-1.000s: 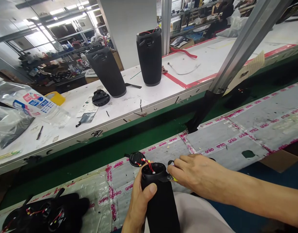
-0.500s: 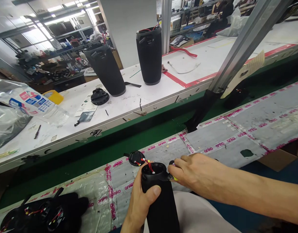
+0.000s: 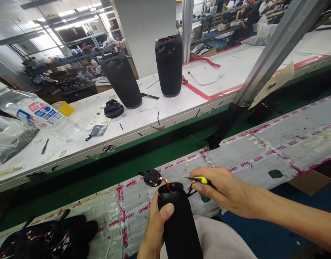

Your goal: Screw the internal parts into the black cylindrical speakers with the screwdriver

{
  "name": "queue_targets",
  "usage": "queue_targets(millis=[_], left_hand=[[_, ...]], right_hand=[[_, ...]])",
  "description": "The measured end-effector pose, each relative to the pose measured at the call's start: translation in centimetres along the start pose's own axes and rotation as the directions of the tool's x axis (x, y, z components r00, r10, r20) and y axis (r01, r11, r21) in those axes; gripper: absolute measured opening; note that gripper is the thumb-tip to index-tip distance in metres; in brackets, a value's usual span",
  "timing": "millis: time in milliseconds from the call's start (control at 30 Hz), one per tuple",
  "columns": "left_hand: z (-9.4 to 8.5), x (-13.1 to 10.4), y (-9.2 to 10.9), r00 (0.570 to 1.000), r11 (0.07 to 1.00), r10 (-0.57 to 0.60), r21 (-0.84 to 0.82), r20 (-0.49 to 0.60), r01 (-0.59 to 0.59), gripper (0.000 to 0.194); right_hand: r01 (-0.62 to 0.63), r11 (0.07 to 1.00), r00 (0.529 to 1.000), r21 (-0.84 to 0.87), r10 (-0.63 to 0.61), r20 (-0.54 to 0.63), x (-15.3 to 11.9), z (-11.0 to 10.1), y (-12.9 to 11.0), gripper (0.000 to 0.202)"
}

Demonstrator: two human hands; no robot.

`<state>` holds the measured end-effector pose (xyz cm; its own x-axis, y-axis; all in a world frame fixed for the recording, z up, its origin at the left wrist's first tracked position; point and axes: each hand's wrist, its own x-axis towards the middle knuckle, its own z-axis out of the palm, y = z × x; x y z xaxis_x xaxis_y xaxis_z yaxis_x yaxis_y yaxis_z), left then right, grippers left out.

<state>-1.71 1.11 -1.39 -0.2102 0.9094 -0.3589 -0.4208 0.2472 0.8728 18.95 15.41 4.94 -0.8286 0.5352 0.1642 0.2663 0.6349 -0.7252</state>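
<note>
My left hand is wrapped around a black cylindrical speaker housing, tilted with its open top away from me. Red and black wires run out of the opening to a round black end cap beyond it. My right hand is closed on a pointed tool with a yellow and black handle, its dark tip directed left above the rim. A thin black strip stretches between the rim's right side and my right thumb; whether the fingers pinch it, I cannot tell.
Two more black speaker housings stand on the white bench, near a loose black cap, a plastic bottle and yellow tape. Black wired parts lie lower left. A metal post slants at right.
My right hand has drawn back from the rim and turned, so the tool's dark tip now shows above it. A black strip now spans rim and hand. The left hand keeps its hold.
</note>
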Motion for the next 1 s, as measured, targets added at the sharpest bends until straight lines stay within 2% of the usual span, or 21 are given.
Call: queue_targets(millis=[67,167,267,333,433,500,567,633,700,767,800,900,1000], left_hand=[[-0.3,0.2,-0.1,1.0,1.0,-0.003,-0.009,0.009,0.004,0.059],[-0.5,1.1,-0.1,0.995,1.0,0.02,0.016,0.097,-0.021,0.067],[0.2,2.4,-0.1,0.984,0.995,0.029,0.086,0.176,-0.045,0.076],[1.2,3.2,-0.3,0.979,0.992,0.038,0.108,0.201,-0.061,0.082],[2.3,3.7,-1.5,0.974,0.982,0.043,0.168,0.224,-0.083,0.088],[2.1,3.8,-3.0,0.985,0.956,0.054,0.278,0.164,-0.098,0.088],[0.8,4.2,-4.6,0.994,0.89,0.109,0.447,-0.009,-0.093,0.085],[-1.3,5.1,-5.9,0.957,0.802,0.227,0.592,-0.182,-0.078,0.081],[-3.6,6.6,-6.5,0.884,0.711,0.371,0.699,-0.284,-0.074,0.082],[-5.4,8.3,-6.8,0.821,0.638,0.459,0.769,-0.339,-0.039,0.088],[-6.1,9.0,-6.8,0.808,0.615,0.474,0.788,-0.35,-0.019,0.089],[-7.1,10.5,-7.2,0.812,0.584,0.466,0.812,-0.352,0.017,0.078],[-7.6,11.2,-7.8,0.8,0.593,0.464,0.804,-0.381,0.039,0.064]], right_hand=[[0.002,0.999,0.997,-0.037,0.001,0.079,0.1,0.0,-0.6,0.023],[-0.048,0.998,0.973,-0.047,0.057,0.222,0.5,0.1,-1.0,0.039],[-0.152,0.987,0.946,0.059,0.128,0.297,0.9,-0.3,-0.4,0.013],[-0.198,0.974,0.932,0.113,0.151,0.33,0.8,-0.8,0.3,0.01],[-0.231,0.97,0.929,0.076,0.197,0.312,0.0,-1.1,2.0,0.006],[-0.221,0.975,0.944,-0.038,0.223,0.241,-0.9,-0.4,3.9,0.006],[-0.184,0.956,0.961,-0.229,0.224,0.16,-1.7,0.9,6.4,0.01],[-0.157,0.864,0.974,-0.478,0.215,0.069,-2.1,2.6,9.3,0.01],[-0.201,0.789,0.97,-0.581,0.243,-0.006,-2.0,4.1,12.2,0.014],[-0.251,0.735,0.961,-0.629,0.268,-0.07,-1.6,5.0,14.7,0.019],[-0.274,0.713,0.956,-0.646,0.277,-0.1,-1.3,5.2,15.8,0.019],[-0.329,0.666,0.941,-0.669,0.292,-0.173,-0.8,5.2,18.0,0.017],[-0.344,0.671,0.938,-0.656,0.282,-0.204,-1.1,5.3,19.0,0.018]])
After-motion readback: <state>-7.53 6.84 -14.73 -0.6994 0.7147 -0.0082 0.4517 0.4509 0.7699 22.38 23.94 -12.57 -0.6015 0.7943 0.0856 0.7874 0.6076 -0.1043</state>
